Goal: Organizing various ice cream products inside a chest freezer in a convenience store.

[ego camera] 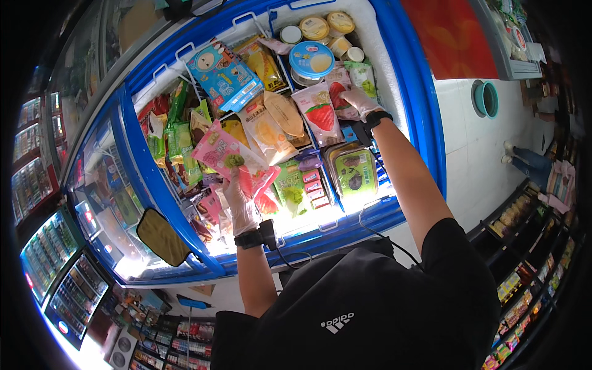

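Observation:
My left hand [241, 206], in a thin translucent glove, holds a pink snack bag [222, 150] with a green fruit print over the freezer's contents. Gloved as well, my right hand [361, 102] grips a pale strawberry-printed bag [337, 83] at the far right; its fingertips are partly hidden. Beside that bag lies another strawberry-printed bag [319, 115]. Between my hands are a cream-coloured bag [262, 127] and a tan package [283, 113]. Behind them stand a blue-lidded tub [312, 60] and a blue printed carton [224, 76]. A green-labelled clear box [355, 172] sits below my right hand.
Blue rims frame the chest freezer [421, 106], with white wire dividers inside. Its sliding glass lid [111, 199] covers the left end. A cable [384, 233] runs from my right wrist over the front rim. A teal bucket [488, 99] and a person's legs [529, 162] are at right.

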The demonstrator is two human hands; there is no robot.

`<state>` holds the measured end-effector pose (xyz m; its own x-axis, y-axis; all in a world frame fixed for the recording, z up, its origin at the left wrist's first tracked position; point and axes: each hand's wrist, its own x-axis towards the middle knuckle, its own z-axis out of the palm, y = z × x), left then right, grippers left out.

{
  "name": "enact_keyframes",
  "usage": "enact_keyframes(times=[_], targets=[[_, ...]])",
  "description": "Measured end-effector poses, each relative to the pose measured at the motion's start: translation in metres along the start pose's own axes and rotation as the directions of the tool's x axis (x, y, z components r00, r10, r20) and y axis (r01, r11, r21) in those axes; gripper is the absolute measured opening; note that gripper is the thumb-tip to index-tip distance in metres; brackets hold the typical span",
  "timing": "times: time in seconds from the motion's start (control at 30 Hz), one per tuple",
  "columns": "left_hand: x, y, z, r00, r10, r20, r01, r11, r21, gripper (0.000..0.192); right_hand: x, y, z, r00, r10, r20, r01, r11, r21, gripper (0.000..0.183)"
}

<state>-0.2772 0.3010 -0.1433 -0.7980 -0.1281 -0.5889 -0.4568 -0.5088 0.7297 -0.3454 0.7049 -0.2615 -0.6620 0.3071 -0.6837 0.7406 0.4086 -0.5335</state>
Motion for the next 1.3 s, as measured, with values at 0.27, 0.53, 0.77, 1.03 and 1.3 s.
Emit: enact_keyframes(times=[0.27, 0.53, 0.77, 1.03, 1.3], targets=[[0.0, -0.006, -0.006, 0.997, -0.057, -0.056, 0.056, 0.998, -0.026, 0.032, -0.066, -0.025, 0.036, 0.958, -0.227, 0.175, 0.254, 0.955, -0.152, 0.061], [0.007, -0.022, 0.001, 0.996, -0.079, -0.044, 0.076, 0.994, -0.08, 0.025, -0.083, -0.012, 0.035, 0.955, -0.259, 0.145, 0.232, 0.957, 0.175, 0.033], [-0.004, -0.018, 0.027, 0.988, -0.156, -0.021, 0.155, 0.987, -0.039, 0.028, -0.07, -0.006, 0.05, 0.937, -0.332, 0.109, 0.302, 0.926, 0.226, 0.045], [-0.001, -0.019, -0.008, 0.992, -0.104, -0.076, 0.103, 0.995, -0.016, 0.025, -0.129, -0.081, 0.006, 0.916, -0.397, 0.055, 0.395, 0.918, 0.046, 0.045], [-0.004, -0.024, -0.009, 0.986, -0.142, -0.09, 0.137, 0.989, -0.053, 0.025, -0.157, -0.033, -0.056, 0.939, -0.04, -0.341, 0.337, 0.304, 0.891, 0.03]])
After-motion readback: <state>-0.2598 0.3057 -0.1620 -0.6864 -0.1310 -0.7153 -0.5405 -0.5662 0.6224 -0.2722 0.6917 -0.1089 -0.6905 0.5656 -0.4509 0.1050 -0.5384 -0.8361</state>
